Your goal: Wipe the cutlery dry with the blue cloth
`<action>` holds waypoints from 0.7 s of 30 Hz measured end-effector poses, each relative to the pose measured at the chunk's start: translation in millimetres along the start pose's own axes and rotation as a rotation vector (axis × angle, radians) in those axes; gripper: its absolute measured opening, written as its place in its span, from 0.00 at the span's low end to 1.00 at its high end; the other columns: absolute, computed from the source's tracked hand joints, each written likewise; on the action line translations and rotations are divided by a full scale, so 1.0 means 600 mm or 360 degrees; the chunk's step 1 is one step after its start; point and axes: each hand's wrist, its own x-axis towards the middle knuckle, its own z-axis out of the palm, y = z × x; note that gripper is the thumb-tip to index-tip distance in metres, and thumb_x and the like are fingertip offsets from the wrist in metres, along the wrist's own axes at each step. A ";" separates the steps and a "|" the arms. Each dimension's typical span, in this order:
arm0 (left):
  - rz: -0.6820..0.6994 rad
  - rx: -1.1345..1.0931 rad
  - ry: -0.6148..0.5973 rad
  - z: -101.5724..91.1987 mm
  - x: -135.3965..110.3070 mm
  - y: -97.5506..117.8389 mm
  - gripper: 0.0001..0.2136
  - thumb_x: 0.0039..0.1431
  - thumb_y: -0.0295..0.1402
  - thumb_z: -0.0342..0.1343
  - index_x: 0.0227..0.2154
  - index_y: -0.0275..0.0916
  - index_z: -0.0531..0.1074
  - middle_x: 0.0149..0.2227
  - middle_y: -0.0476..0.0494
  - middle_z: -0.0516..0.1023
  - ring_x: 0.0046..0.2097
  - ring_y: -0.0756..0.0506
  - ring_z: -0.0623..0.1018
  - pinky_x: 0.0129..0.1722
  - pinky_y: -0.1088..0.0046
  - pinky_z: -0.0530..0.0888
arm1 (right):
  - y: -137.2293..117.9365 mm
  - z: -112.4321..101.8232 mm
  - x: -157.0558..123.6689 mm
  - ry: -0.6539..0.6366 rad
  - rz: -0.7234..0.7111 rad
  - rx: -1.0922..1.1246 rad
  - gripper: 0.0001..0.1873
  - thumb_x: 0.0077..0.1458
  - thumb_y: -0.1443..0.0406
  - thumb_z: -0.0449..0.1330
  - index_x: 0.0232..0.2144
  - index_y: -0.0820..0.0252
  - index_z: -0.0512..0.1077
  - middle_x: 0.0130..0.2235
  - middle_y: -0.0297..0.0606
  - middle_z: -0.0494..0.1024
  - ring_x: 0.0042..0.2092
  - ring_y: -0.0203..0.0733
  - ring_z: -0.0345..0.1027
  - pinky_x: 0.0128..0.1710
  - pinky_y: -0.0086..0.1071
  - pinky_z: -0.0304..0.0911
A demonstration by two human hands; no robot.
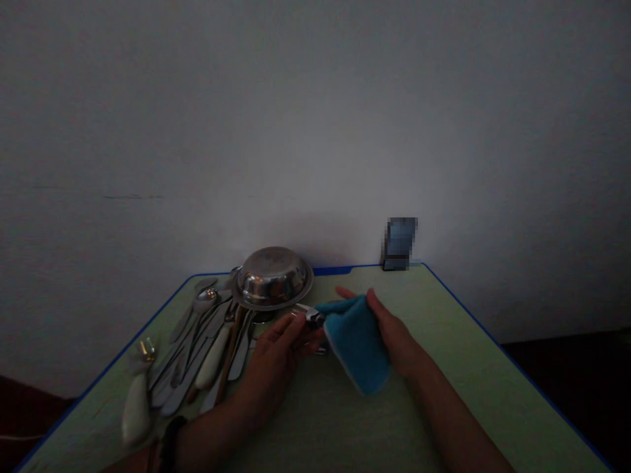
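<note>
My left hand (282,345) is closed on a shiny metal piece of cutlery (310,313). Its end looks fork-like, but dim light and blur hide the exact kind. A blue cloth (359,345) hangs from my right hand (392,328), which grips its upper edge and presses it against the cutlery's right end. Beneath my left hand, another bit of metal (320,350) shows, mostly hidden. Just behind the hands, an upturned steel bowl (273,279) sits on the table.
Left of my hands lies a pile of knives, spoons and forks, including a spoon (205,300) and a white-handled fork (137,401). A pixelated phone-like device (400,243) leans at the table's back, by the wall (315,131). The green table (458,368) has blue edging.
</note>
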 end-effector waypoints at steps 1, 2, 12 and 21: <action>0.0009 0.0012 -0.0032 -0.001 0.000 0.000 0.05 0.52 0.32 0.57 0.30 0.37 0.72 0.32 0.47 0.77 0.34 0.49 0.77 0.33 0.75 0.74 | 0.002 0.005 -0.002 -0.0062 -0.0036 -0.0257 0.26 0.52 0.48 0.47 0.47 0.54 0.67 0.37 0.36 0.76 0.38 0.42 0.69 0.42 0.38 0.61; 0.0018 0.0032 -0.0056 -0.001 -0.001 0.000 0.05 0.53 0.33 0.56 0.30 0.37 0.72 0.32 0.46 0.77 0.33 0.49 0.76 0.32 0.75 0.73 | 0.004 0.008 -0.004 -0.0104 -0.0101 -0.0488 0.25 0.51 0.49 0.49 0.46 0.55 0.68 0.38 0.37 0.75 0.39 0.42 0.68 0.43 0.37 0.60; 0.0084 0.0102 -0.0073 -0.007 0.003 -0.004 0.06 0.54 0.34 0.55 0.32 0.38 0.73 0.36 0.46 0.75 0.39 0.47 0.74 0.31 0.77 0.69 | 0.017 0.001 0.013 0.0677 -0.1044 -0.1427 0.16 0.42 0.58 0.62 0.30 0.57 0.61 0.32 0.34 0.64 0.34 0.39 0.60 0.35 0.34 0.60; 0.0012 -0.0047 0.0071 -0.006 0.003 -0.004 0.05 0.50 0.34 0.59 0.30 0.38 0.74 0.36 0.47 0.77 0.41 0.46 0.75 0.35 0.75 0.70 | 0.003 0.019 -0.012 0.0083 -0.0972 -0.1766 0.15 0.47 0.58 0.58 0.39 0.55 0.66 0.44 0.40 0.67 0.46 0.42 0.61 0.46 0.39 0.58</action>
